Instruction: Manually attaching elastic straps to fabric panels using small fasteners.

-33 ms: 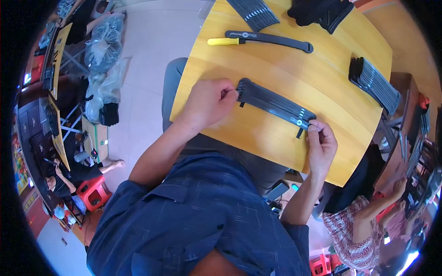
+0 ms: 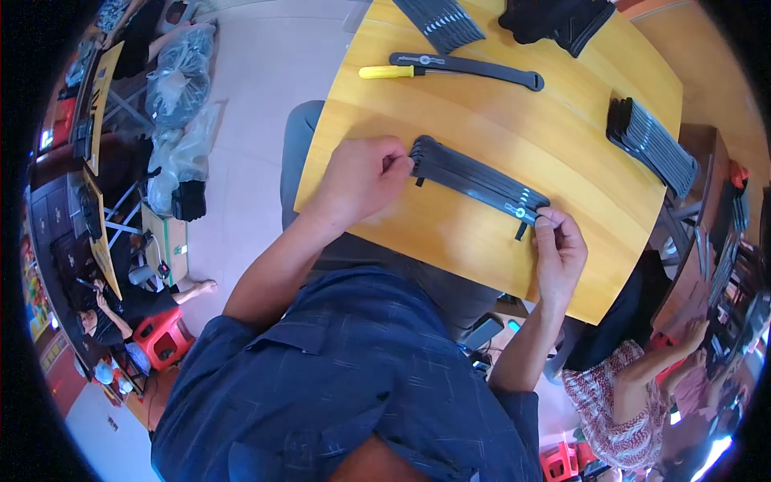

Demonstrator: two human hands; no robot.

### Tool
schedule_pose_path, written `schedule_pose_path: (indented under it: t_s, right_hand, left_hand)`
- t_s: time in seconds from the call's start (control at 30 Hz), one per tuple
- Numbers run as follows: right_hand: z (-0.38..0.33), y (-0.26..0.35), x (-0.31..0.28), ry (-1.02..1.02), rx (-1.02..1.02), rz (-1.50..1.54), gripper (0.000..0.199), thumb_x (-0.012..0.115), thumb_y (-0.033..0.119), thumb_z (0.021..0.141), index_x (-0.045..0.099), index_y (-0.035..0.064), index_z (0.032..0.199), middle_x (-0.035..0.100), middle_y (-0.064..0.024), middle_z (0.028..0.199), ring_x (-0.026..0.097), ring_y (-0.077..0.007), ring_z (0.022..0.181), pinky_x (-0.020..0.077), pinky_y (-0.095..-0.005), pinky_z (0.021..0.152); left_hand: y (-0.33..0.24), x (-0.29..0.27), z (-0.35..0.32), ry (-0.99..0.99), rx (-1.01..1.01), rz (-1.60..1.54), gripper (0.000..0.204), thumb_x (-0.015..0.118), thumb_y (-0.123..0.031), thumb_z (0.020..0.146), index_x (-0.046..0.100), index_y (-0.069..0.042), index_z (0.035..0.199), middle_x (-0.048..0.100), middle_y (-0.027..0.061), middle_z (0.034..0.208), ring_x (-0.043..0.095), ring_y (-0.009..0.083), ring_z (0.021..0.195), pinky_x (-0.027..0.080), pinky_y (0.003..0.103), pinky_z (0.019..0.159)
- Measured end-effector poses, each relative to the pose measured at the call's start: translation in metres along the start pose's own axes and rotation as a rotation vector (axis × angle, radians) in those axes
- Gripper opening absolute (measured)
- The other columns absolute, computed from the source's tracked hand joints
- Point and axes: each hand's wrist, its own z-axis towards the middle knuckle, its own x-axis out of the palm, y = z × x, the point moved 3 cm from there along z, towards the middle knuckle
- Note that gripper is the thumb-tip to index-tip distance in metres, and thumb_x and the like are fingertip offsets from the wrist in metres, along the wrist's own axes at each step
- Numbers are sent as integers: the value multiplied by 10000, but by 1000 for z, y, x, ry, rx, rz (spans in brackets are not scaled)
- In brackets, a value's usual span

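A bundle of long flat black strips (image 2: 474,178) lies slantwise on the yellow wooden table (image 2: 482,112). My left hand (image 2: 361,177) pinches the bundle's left end with closed fingers. My right hand (image 2: 560,249) grips its right end near the table's near edge, where a small black tab hangs down. Both forearms come up from my blue shirt below.
A yellow-handled tool (image 2: 387,71) lies against a single black strip (image 2: 482,68) farther back. More stacks of black strips (image 2: 440,18) (image 2: 650,146) and a black pile (image 2: 558,20) sit at the far and right edges. Another person (image 2: 626,402) is at lower right; plastic bags (image 2: 178,80) lie on the floor at left.
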Motion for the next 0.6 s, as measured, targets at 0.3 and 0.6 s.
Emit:
schedule_pose_path:
  t_s: [0.3,0.6]
  right_hand:
    - [1,1,1,-34,-7,-40,91,698,63,975,725,13,1046,658,59,849,510,-7,701,420,-177,631]
    - [3,-1,5,-94,-40,-87,57,711,46,949,720,11,993,652,55,814,529,-5,680,437,-176,607]
  left_hand:
    - [-1,0,2,-8,30,11,133,703,-132,902,673,-17,842,590,97,612,542,125,538,439,317,519]
    - [-1,-1,2,-7,39,31,142,712,-140,907,679,-18,844,591,90,616,534,123,540,431,308,519]
